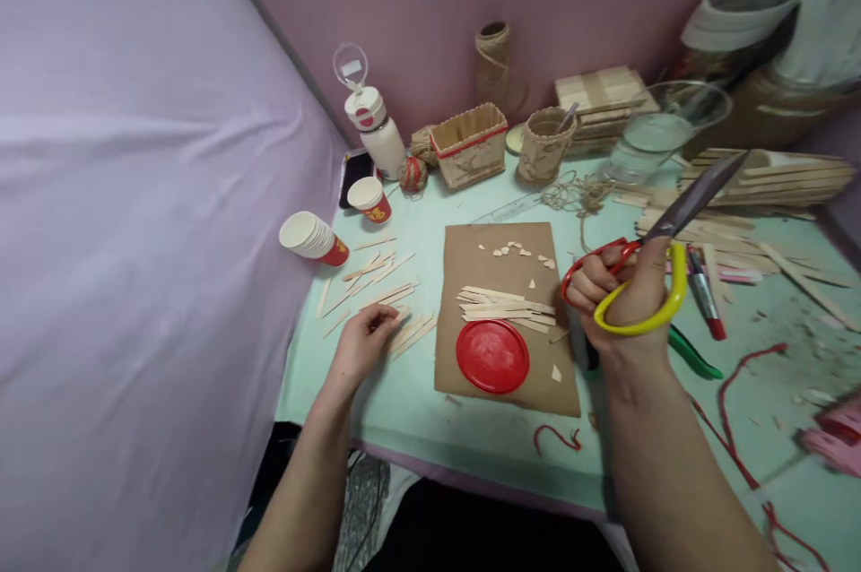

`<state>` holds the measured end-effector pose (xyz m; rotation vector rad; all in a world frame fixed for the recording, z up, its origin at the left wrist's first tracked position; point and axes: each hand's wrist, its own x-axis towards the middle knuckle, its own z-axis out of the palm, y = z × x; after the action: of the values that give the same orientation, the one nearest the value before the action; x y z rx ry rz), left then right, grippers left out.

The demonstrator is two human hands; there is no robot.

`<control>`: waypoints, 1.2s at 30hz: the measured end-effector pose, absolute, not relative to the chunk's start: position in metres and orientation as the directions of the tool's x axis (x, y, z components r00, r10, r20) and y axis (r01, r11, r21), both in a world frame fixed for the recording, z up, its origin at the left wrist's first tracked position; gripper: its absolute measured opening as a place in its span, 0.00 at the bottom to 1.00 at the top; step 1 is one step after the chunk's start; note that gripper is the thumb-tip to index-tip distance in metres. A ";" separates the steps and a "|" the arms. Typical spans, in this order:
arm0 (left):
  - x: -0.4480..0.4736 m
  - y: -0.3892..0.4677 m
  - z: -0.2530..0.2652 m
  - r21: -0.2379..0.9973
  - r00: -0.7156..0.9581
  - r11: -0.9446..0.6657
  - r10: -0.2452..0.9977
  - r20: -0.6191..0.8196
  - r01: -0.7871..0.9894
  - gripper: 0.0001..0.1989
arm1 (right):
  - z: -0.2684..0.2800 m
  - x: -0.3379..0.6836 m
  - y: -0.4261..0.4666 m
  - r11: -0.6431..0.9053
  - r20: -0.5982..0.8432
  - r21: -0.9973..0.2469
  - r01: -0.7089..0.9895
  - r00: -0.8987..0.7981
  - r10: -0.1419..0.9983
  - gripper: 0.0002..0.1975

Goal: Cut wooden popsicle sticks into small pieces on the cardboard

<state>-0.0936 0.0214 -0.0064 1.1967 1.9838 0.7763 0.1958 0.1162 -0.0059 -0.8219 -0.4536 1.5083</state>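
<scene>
The person's right hand [625,290] is gripping a pair of scissors [700,195], raised above the right side of the cardboard [498,263]; the fingers are curling through the red handle, the thumb is passing through the yellow one, and the blades are pointing up and away to the right. The left hand [369,339] is resting low over the table [396,406], left of the cardboard, with thumb and fingers bending close together beside some loose wooden sticks [413,337]; one cannot tell whether the fingertips are pinching a stick or only touching it. More sticks are lying behind that hand. On the cardboard, a row of cut sticks [504,307] is lying crosswise just behind a red lid [492,357], while small wood chips [515,247] are lying scattered toward the far edge. A short red string [558,439] is curling on the table in front of the cardboard. Beyond it, a rectangular basket [471,151] with a red band is standing beside a round pot [543,151], and a white bottle [383,142] is standing farther left. A stack of paper cups [310,237] is lying tilted near the left edge, and a single cup [369,200] is standing behind it.
</scene>
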 end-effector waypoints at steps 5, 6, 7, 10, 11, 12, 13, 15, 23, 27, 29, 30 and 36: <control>-0.092 0.020 -0.012 0.759 -0.364 0.412 0.898 -0.246 0.504 0.09 | -0.002 0.195 0.114 -0.164 -0.258 -0.681 -0.713 0.024 0.966 0.26; -0.093 0.020 -0.014 0.754 -0.364 0.407 0.901 -0.237 0.516 0.08 | -0.002 0.195 0.114 -0.163 -0.255 -0.685 -0.710 0.024 0.967 0.26; -0.093 0.020 -0.015 0.750 -0.357 0.393 0.907 -0.223 0.531 0.08 | -0.003 0.195 0.114 -0.159 -0.248 -0.690 -0.706 0.024 0.969 0.26; -0.095 0.017 -0.019 0.731 -0.312 0.335 0.934 -0.175 0.594 0.09 | -0.005 0.196 0.115 -0.159 -0.237 -0.694 -0.702 0.015 0.971 0.26; -0.095 0.016 -0.019 0.721 -0.297 0.319 0.941 -0.163 0.615 0.09 | -0.006 0.197 0.115 -0.163 -0.240 -0.693 -0.703 0.011 0.971 0.26; -0.096 0.015 -0.020 0.712 -0.281 0.305 0.947 -0.156 0.633 0.10 | -0.006 0.197 0.116 -0.169 -0.244 -0.690 -0.704 0.007 0.970 0.26; -0.096 0.015 -0.020 0.704 -0.263 0.291 0.953 -0.152 0.648 0.10 | -0.007 0.197 0.116 -0.173 -0.246 -0.688 -0.705 0.003 0.969 0.26; -0.096 0.016 -0.018 0.689 -0.231 0.263 0.963 -0.140 0.676 0.10 | -0.006 0.197 0.116 -0.174 -0.244 -0.682 -0.710 -0.004 0.970 0.26; -0.056 0.085 0.024 0.647 0.001 -0.046 0.998 0.069 0.761 0.09 | 0.000 0.195 0.116 -0.114 -0.230 -0.647 -0.754 0.051 0.972 0.27; -0.003 0.141 0.023 0.624 0.311 -0.325 0.941 0.136 0.711 0.08 | 0.002 0.198 0.116 -0.080 -0.236 -0.626 -0.776 0.091 0.967 0.27; 0.019 0.164 0.009 0.585 0.388 -0.376 0.915 0.111 0.719 0.07 | 0.002 0.199 0.117 -0.075 -0.248 -0.611 -0.788 0.100 0.964 0.26; 0.026 0.173 0.001 0.559 0.406 -0.382 0.910 0.087 0.736 0.07 | 0.001 0.199 0.117 -0.078 -0.255 -0.601 -0.795 0.099 0.962 0.26; 0.043 0.194 -0.029 0.451 0.468 -0.417 0.884 -0.003 0.789 0.05 | 0.001 0.195 0.116 -0.119 -0.283 -0.561 -0.819 0.055 0.957 0.26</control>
<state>0.0435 0.1941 -0.0292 2.3299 1.4031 0.3308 0.1953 0.1162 0.0008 -0.7135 -0.2487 1.5384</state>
